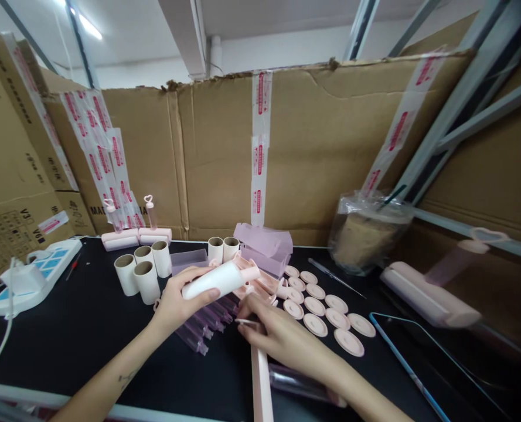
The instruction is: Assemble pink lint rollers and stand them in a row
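My left hand [179,296] is wrapped round a white lint roll [216,280], tilted up to the right, with a pink core end [250,274] sticking out. Lower and to its right, my right hand [271,328] pinches a thin pale disc [247,322] seen edge-on. Pink plastic parts [264,280] lie heaped behind the hands. Beneath the left hand are several clear purple handles [198,334] in a row. Several pink round end caps [315,306] are spread to the right of my right hand.
Several white rolls [146,281] stand left; two more [231,248] stand behind. Translucent purple covers [264,246] lie at the back. Lint rollers with heart-topped handles [155,235] sit at the cardboard wall. Tweezers [334,276], a phone [414,363], a bagged cup [357,240] and a power strip [44,275] flank the work.
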`<state>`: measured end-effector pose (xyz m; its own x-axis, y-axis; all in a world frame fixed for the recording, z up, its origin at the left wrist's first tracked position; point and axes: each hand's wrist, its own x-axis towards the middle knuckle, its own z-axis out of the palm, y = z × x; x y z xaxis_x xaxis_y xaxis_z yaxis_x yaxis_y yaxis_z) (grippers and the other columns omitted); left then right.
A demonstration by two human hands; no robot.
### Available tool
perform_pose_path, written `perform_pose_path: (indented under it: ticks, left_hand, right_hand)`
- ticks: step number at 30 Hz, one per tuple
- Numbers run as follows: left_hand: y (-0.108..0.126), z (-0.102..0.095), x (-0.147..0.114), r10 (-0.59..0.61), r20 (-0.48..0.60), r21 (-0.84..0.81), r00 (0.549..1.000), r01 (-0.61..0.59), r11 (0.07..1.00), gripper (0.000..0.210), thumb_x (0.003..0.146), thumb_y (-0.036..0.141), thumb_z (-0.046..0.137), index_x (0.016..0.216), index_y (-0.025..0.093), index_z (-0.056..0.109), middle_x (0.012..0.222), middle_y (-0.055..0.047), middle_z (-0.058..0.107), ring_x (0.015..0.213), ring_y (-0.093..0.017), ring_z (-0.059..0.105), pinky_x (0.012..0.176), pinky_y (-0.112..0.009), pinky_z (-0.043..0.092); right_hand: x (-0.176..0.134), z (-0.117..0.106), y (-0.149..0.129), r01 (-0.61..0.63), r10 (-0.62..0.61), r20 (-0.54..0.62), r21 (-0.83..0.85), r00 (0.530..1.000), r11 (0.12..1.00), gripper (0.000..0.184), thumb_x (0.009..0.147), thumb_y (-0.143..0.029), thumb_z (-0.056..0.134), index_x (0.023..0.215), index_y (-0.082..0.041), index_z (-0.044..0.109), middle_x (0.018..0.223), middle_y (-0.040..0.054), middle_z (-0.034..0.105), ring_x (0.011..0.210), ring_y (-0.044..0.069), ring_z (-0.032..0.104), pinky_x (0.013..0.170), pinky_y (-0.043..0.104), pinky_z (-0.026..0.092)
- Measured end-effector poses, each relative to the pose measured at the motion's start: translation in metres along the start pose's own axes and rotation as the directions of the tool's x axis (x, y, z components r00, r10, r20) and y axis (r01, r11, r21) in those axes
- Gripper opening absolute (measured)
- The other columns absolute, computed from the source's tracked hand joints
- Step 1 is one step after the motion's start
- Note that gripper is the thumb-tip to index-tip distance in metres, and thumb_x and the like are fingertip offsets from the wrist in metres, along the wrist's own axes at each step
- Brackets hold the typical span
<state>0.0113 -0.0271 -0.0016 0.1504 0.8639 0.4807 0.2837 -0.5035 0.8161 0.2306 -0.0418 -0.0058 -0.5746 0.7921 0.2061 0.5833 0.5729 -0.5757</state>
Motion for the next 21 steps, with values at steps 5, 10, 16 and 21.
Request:
perform_pose_path:
  ticks: [5,10,16,21]
  left_hand:
    - [-0.002,0.004,-0.001,-0.013,0.022,0.023,1.000,0.012,1.000,0.039,0.070,0.036,0.069,0.104,0.017,0.067,0.106,-0.010,0.066,0.100,-0.026,0.060,0.090,-0.037,0.046]
    - [-0.011,0.007,-0.002,-0.010,0.049,0.076,0.999,0.007,0.997,0.038,0.069,0.038,0.070,0.101,0.018,0.069,0.101,-0.008,0.067,0.097,-0.026,0.061,0.085,-0.036,0.049]
    - [-0.018,0.012,-0.006,0.141,0.121,0.269,0.983,-0.169,0.948,0.043,0.073,0.037,0.067,0.113,0.023,0.062,0.110,-0.008,0.064,0.104,-0.025,0.057,0.092,-0.040,0.045]
    - [-0.018,0.015,-0.009,0.275,0.241,0.347,0.931,-0.347,0.871,0.044,0.077,0.034,0.065,0.119,0.024,0.057,0.112,-0.009,0.063,0.103,-0.024,0.055,0.090,-0.040,0.044]
  right_hand:
    - [0.002,0.013,0.002,0.084,-0.106,-0.053,-0.318,0.993,0.945,0.010,0.075,-0.014,0.057,0.076,-0.021,0.064,0.088,0.0068,0.060,0.090,0.025,0.054,0.079,0.038,0.044]
    - [0.007,0.015,0.006,0.036,-0.071,-0.088,-0.346,0.994,0.937,0.011,0.076,-0.016,0.058,0.081,-0.020,0.067,0.082,0.0072,0.064,0.086,0.026,0.059,0.075,0.039,0.046]
    - [-0.002,-0.010,0.007,-0.028,0.024,-0.320,-0.010,0.947,1.000,0.024,0.075,-0.017,0.056,0.099,-0.020,0.060,0.081,0.0030,0.065,0.066,0.017,0.060,0.061,0.032,0.051]
    - [-0.002,-0.010,0.015,0.009,0.097,-0.293,0.341,0.951,0.940,0.041,0.074,-0.017,0.059,0.115,-0.021,0.057,0.104,0.0064,0.067,0.086,0.019,0.066,0.073,0.034,0.057]
